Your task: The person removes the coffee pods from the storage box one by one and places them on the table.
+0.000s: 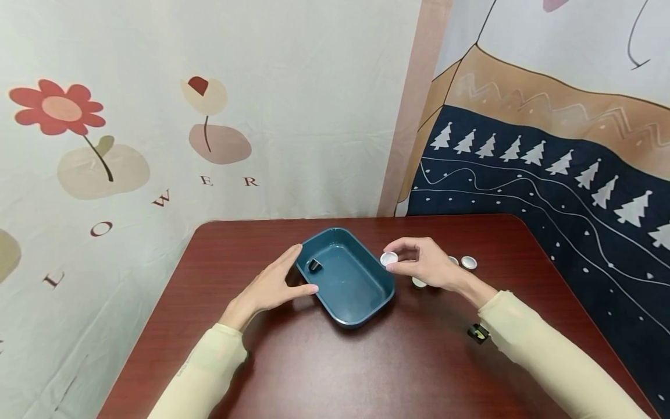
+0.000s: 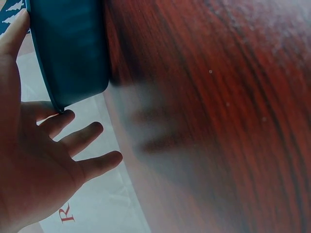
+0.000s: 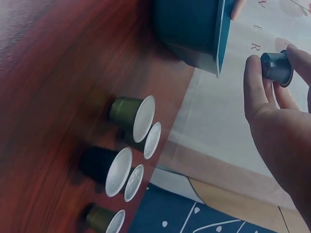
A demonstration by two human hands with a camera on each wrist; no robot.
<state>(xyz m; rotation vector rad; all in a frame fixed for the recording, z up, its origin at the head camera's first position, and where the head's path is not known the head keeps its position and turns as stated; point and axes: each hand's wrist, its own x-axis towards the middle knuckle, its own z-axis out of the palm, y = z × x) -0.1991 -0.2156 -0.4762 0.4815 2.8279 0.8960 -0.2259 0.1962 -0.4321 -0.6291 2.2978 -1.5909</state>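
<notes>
A dark blue-green rectangular tray (image 1: 342,319) stands on the table, with one black coffee capsule (image 1: 314,265) inside near its left end. My left hand (image 1: 267,286) spans the tray's left corner, thumb and fingers spread and fairly straight, fingertips at the rim. Above the tray's right edge, my right hand (image 1: 426,265) pinches a dark blue-grey coffee capsule (image 3: 276,67) between thumb and fingers. Its pale lid faces up in the head view. Beneath and beyond that hand stand several more capsules, among them a green capsule (image 3: 125,110) and a black capsule (image 3: 99,165), pale lids up.
The reddish-brown wooden table (image 1: 314,372) has rounded far corners. Behind it hangs a pale curtain (image 1: 314,116) with flower prints, and a navy cloth (image 1: 523,174) with white trees hangs at the right. A small black device (image 1: 478,333) sits under the right sleeve.
</notes>
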